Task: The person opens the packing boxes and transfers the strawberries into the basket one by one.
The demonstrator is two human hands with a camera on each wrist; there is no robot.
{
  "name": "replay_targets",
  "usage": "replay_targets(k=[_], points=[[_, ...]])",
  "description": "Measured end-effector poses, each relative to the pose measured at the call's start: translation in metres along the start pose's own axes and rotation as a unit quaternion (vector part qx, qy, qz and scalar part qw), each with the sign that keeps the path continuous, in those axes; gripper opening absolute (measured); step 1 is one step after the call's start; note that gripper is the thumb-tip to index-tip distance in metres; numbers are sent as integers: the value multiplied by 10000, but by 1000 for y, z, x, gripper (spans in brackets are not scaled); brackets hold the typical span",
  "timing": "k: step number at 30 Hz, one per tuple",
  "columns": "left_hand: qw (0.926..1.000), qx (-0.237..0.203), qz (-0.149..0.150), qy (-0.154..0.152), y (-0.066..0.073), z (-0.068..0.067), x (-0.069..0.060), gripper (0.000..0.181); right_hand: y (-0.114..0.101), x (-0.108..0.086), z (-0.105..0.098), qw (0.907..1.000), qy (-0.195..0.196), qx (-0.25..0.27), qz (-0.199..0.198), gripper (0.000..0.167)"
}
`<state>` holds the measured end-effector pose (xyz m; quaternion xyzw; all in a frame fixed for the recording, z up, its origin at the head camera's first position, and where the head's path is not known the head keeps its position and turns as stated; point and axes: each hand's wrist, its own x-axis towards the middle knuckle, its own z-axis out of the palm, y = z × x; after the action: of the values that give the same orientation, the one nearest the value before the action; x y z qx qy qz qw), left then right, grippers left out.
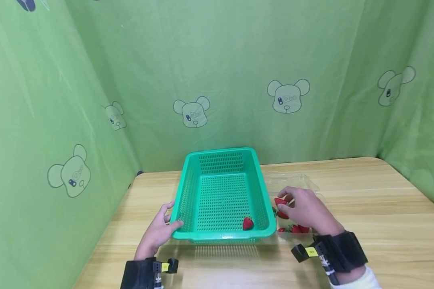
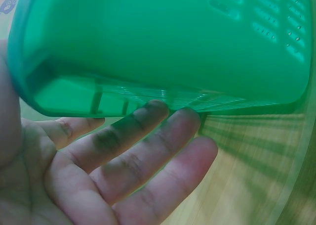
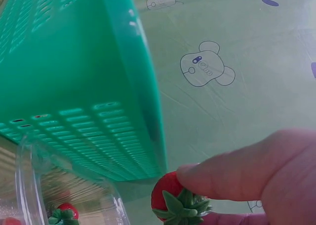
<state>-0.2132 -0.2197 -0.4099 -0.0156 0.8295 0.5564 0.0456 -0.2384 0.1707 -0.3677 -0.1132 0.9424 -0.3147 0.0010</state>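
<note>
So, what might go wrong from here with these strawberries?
The held strawberry could slip: the right hand has it only by a pinch. That hand might knock the green basket, which is close by. The left hand grips just one side of the basket, so a bump may shift it.

Before you: green perforated basket [image 1: 222,235], rectangular, opening up, one red strawberry [image 1: 248,224] in its near right corner. Just right of it, clear plastic box [image 1: 285,184] holding more strawberries [image 1: 295,229]. Another strawberry [image 3: 165,192], green-leafed, pinched in your right grip [image 1: 305,206].
</note>
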Motion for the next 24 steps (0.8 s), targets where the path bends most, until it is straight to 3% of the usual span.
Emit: replay_targets(k=[24], points=[[10000, 13, -19, 11, 1, -1, -2, 71, -13, -5, 1, 9985, 375, 130, -366, 24]])
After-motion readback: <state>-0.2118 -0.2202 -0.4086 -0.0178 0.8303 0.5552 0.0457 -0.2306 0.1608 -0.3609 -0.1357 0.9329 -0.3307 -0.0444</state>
